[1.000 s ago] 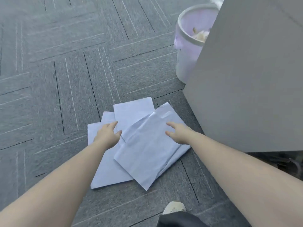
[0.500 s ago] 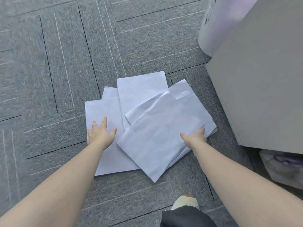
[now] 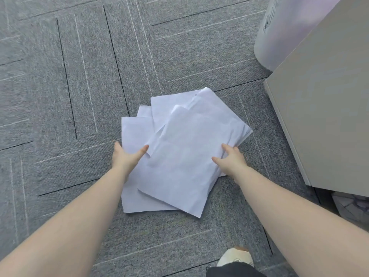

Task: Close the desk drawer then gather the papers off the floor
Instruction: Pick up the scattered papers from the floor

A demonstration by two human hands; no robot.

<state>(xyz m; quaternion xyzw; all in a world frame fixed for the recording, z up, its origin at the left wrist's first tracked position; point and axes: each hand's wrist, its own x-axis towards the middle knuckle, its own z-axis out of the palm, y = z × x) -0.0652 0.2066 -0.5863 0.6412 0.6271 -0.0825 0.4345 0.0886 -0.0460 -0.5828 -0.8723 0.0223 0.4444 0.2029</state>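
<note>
Several white papers (image 3: 185, 156) lie in a loose, overlapping pile on the grey carpet. My left hand (image 3: 125, 158) is at the pile's left edge, thumb on top of the sheets and fingers down along the edge. My right hand (image 3: 231, 160) holds the right edge, thumb pressed on the top sheet and fingers curled at the edge. The grey desk cabinet (image 3: 323, 100) stands to the right, and only its plain side shows. No drawer front is in view.
A pale plastic waste bin (image 3: 283, 33) stands at the top right behind the cabinet. A crumpled bag or box (image 3: 351, 206) lies under the desk at the right. My light shoe (image 3: 235, 256) is at the bottom edge. Carpet tiles (image 3: 69, 96) spread to the left.
Both hands have slid from the top of the sheets out to the pile's side edges. The sheets are pushed closer together. The camera has moved lower and closer.
</note>
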